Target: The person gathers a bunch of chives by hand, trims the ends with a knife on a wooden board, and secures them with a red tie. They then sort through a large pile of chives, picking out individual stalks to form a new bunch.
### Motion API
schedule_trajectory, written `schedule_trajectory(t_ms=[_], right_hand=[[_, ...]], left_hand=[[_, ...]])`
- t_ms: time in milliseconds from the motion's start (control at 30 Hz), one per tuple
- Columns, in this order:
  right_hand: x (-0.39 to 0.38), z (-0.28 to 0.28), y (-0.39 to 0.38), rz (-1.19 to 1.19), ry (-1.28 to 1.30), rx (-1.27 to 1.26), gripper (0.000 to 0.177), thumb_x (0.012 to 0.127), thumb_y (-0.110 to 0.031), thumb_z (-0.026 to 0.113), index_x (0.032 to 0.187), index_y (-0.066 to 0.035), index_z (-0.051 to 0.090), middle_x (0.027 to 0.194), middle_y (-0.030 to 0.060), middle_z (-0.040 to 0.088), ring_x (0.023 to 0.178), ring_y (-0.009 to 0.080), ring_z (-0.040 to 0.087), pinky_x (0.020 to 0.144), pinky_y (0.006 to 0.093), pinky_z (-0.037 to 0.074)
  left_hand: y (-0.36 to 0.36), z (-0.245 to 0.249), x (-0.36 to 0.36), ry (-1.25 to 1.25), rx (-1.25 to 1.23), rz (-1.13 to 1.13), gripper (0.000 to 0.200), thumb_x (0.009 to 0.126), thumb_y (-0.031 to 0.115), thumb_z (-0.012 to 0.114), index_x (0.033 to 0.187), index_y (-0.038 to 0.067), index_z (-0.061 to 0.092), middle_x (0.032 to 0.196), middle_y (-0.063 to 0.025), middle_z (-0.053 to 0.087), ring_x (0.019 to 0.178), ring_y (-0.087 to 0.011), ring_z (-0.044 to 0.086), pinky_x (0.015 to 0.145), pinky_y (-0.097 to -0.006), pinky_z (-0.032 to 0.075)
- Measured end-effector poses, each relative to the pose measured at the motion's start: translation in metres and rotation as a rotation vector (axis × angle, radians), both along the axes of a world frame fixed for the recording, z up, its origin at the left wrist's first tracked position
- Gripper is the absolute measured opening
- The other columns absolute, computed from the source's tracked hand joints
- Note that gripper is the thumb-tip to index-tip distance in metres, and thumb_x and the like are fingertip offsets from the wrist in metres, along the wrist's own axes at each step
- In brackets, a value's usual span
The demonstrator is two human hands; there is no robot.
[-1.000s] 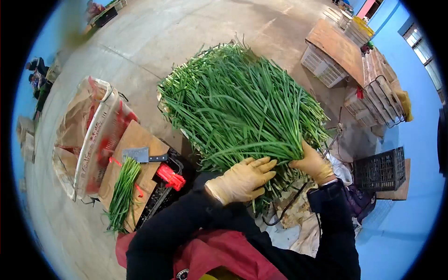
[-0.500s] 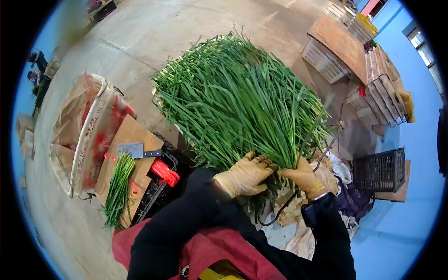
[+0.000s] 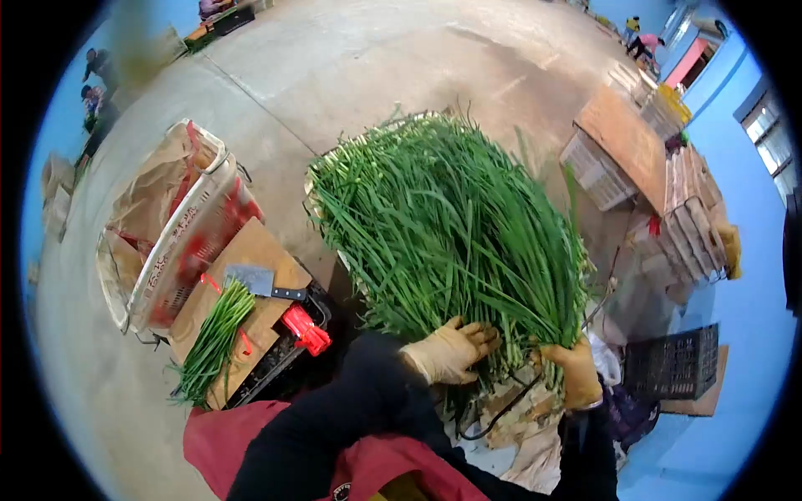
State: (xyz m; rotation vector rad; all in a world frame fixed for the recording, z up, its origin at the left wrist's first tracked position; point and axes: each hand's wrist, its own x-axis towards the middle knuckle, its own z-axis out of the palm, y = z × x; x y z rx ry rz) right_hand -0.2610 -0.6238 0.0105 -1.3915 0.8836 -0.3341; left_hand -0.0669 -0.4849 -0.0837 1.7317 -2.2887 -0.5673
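A big heap of garlic chives [image 3: 434, 225] lies in front of me, long green leaves pointing away and pale stalk ends at the near side. My right hand [image 3: 575, 373], in a yellowish glove, is closed round the stalk ends of a bunch at the heap's near right corner. My left hand [image 3: 455, 352], gloved too, lies against the heap's near edge with its fingers stretched out and touching leaves and stalks. At the left, a smaller bunch of chives [image 3: 219, 342] rests on a wooden board [image 3: 271, 250], beside a cleaver [image 3: 261, 281].
Red ties [image 3: 306, 329] sit at the board's edge, above a black crate [image 3: 284, 367]. A lined white basket [image 3: 180, 238] stands further left. On the right are a black crate [image 3: 671, 363], stacked crates [image 3: 689, 213] and a board-topped white crate [image 3: 597, 171]. People are in the distance.
My right hand has moved right and slightly down with its bunch, away from my left hand. The left hand's fingers now show more. The whole view has shifted a little.
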Motion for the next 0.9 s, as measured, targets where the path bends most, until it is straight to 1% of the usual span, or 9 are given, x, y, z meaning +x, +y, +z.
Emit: schedule_trajectory(t_ms=[67, 133, 167, 267, 533, 633, 733, 833, 900], right_hand=[[-0.010, 0.029, 0.003, -0.013, -0.066, 0.061, 0.036, 0.074, -0.001, 0.062, 0.110, 0.004, 0.059, 0.098, 0.0090, 0.066, 0.082, 0.0187, 0.063, 0.074, 0.0291, 0.050], [-0.019, 0.045, 0.000, -0.025, -0.081, -0.245, 0.035, 0.076, -0.002, 0.063, 0.110, 0.004, 0.058, 0.097, 0.0113, 0.066, 0.075, 0.0210, 0.063, 0.068, 0.0324, 0.051], [-0.018, 0.060, 0.000, 0.000, -0.265, 0.010, 0.038, 0.076, -0.007, 0.068, 0.111, 0.003, 0.057, 0.095, 0.0117, 0.065, 0.069, 0.0222, 0.063, 0.062, 0.0352, 0.052], [-0.022, 0.081, -0.004, -0.063, -0.422, -0.131, 0.043, 0.074, -0.013, 0.072, 0.111, 0.002, 0.056, 0.092, 0.0106, 0.064, 0.069, 0.0218, 0.062, 0.058, 0.0353, 0.051], [0.010, 0.134, 0.004, -0.226, -0.571, -0.319, 0.045, 0.071, -0.017, 0.072, 0.108, 0.004, 0.057, 0.085, 0.0122, 0.064, 0.064, 0.0208, 0.061, 0.056, 0.0312, 0.050], [0.022, 0.136, 0.014, -0.218, -0.509, -0.266, 0.041, 0.073, -0.015, 0.071, 0.107, 0.004, 0.059, 0.083, 0.0126, 0.065, 0.063, 0.0209, 0.061, 0.055, 0.0314, 0.049], [0.041, 0.125, 0.031, 0.017, -0.612, -0.194, 0.035, 0.076, -0.012, 0.070, 0.105, 0.004, 0.061, 0.084, 0.0127, 0.066, 0.063, 0.0207, 0.061, 0.055, 0.0314, 0.048], [0.065, 0.103, 0.056, 0.191, -0.504, -0.119, 0.032, 0.076, -0.010, 0.072, 0.103, 0.003, 0.063, 0.086, 0.0109, 0.067, 0.068, 0.0188, 0.062, 0.058, 0.0293, 0.048], [0.075, 0.071, 0.070, 0.296, -0.342, -0.106, 0.030, 0.078, -0.005, 0.070, 0.105, 0.002, 0.062, 0.088, 0.0080, 0.067, 0.071, 0.0164, 0.062, 0.063, 0.0279, 0.048]], left_hand=[[0.000, 0.004, 0.002, 0.019, 0.061, -0.019, 0.079, 0.080, 0.039, 0.064, 0.146, 0.011, 0.032, 0.150, -0.0122, 0.033, 0.137, -0.0283, 0.032, 0.102, -0.0500, 0.034], [-0.002, -0.002, 0.000, -0.028, 0.071, -0.027, 0.078, 0.081, 0.040, 0.063, 0.146, 0.012, 0.031, 0.151, -0.0117, 0.031, 0.138, -0.0286, 0.031, 0.101, -0.0487, 0.034], [-0.002, -0.003, -0.001, -0.005, 0.066, -0.018, 0.078, 0.081, 0.040, 0.063, 0.146, 0.011, 0.031, 0.151, -0.0116, 0.031, 0.138, -0.0287, 0.030, 0.101, -0.0486, 0.034], [-0.001, -0.013, -0.003, 0.014, 0.052, -0.021, 0.077, 0.081, 0.040, 0.063, 0.146, 0.011, 0.031, 0.151, -0.0116, 0.030, 0.138, -0.0289, 0.030, 0.100, -0.0488, 0.035], [-0.003, 0.015, 0.012, 0.080, 0.177, -0.106, 0.077, 0.086, 0.045, 0.057, 0.149, 0.012, 0.026, 0.155, -0.0129, 0.023, 0.144, -0.0290, 0.019, 0.106, -0.0536, 0.028], [0.002, 0.038, 0.020, 0.157, 0.013, 0.046, 0.081, 0.087, 0.051, 0.056, 0.150, 0.012, 0.023, 0.155, -0.0160, 0.020, 0.144, -0.0306, 0.017, 0.110, -0.0514, 0.024], [0.016, 0.087, 0.031, 0.656, -0.113, 0.183, 0.089, 0.084, 0.046, 0.067, 0.150, 0.008, 0.021, 0.153, -0.0210, 0.023, 0.143, -0.0317, 0.020, 0.113, -0.0391, 0.022], [0.031, 0.094, 0.028, 1.210, -0.045, 0.191, 0.088, 0.082, 0.030, 0.074, 0.149, 0.006, 0.022, 0.150, -0.0189, 0.030, 0.139, -0.0258, 0.026, 0.112, -0.0369, 0.024], [0.041, 0.079, 0.035, 1.313, 0.051, 0.222, 0.073, 0.086, 0.024, 0.071, 0.144, 0.004, 0.031, 0.145, -0.0104, 0.039, 0.128, -0.0190, 0.040, 0.108, -0.0361, 0.032]])
